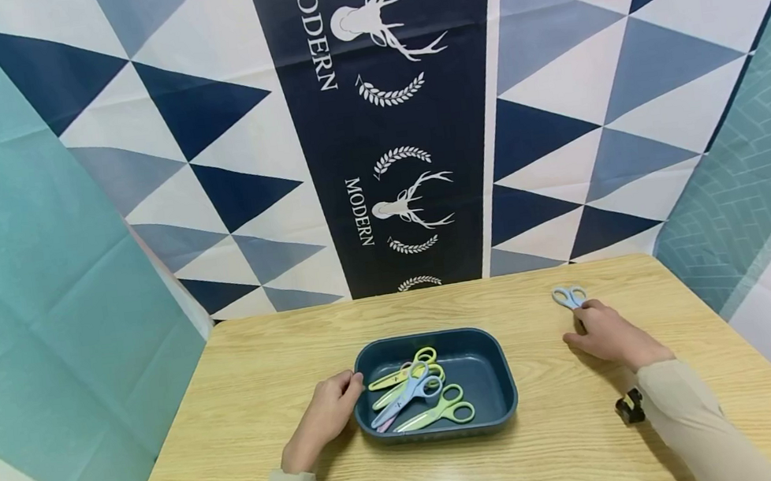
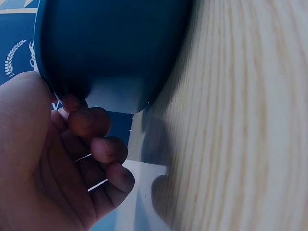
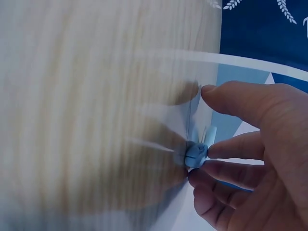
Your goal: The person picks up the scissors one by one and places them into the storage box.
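Note:
A dark blue rectangular bin (image 1: 443, 433) stands on the table, with several scissors inside. Among them are a blue pair (image 1: 400, 399), a green pair (image 1: 422, 420) and a yellow pair (image 1: 387, 381), overlapping on the bin's left side. The left hand (image 1: 329, 411) pinches the bin's left rim between thumb and index finger; its other fingers curl loosely below. Far to the right, the right hand (image 1: 610, 332) touches light blue scissors (image 3: 196, 155) with its fingertips, the thumb held apart from them. Their handle loops point toward the back; the hand hides the blades in the head view.
The wooden table (image 1: 283, 347) ends at a patterned cloth (image 1: 408, 127) hung behind it. A teal cloth (image 1: 63, 293) hangs on the left. Each wrist carries a small black camera, the right one (image 1: 630, 407) close above the tabletop.

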The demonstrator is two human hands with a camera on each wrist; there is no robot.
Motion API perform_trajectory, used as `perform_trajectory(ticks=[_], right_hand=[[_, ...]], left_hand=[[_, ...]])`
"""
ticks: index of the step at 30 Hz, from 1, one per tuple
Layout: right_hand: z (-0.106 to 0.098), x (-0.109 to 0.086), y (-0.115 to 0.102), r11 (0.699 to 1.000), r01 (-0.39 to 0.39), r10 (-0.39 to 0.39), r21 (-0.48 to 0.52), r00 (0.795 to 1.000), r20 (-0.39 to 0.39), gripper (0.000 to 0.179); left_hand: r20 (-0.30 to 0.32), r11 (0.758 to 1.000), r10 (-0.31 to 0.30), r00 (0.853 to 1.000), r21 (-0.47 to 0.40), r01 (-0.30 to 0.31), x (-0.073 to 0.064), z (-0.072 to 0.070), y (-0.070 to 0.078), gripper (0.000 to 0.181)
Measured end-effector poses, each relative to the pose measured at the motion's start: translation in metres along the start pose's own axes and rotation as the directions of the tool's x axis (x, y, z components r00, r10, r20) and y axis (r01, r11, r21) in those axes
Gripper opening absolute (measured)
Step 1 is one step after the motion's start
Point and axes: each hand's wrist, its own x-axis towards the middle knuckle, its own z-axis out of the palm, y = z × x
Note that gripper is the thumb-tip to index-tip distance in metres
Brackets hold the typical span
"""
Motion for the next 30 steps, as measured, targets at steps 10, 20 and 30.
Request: perform_trajectory(ticks=[10,20,30], right_hand=[[0.003,0.002,-0.017,1.0,0.008,-0.008,0.003,0.999,0.053,0.032],[0.005,0.004,-0.035,1.0,0.009,-0.008,-0.005,0.996,0.088,0.03],[0.004,0.005,-0.042,1.0,-0.001,0.0,0.006,0.994,0.108,0.028]], left_hand=[[0.011,1.0,-0.022,1.0,-0.007,0.022,0.0,0.0,0.0,0.039],[0.011,1.0,-0.017,1.0,-0.015,0.018,-0.001,0.0,-0.001,0.039],[0.017,1.0,-0.015,1.0,-0.009,0.015,0.0,0.001,-0.002,0.04]])
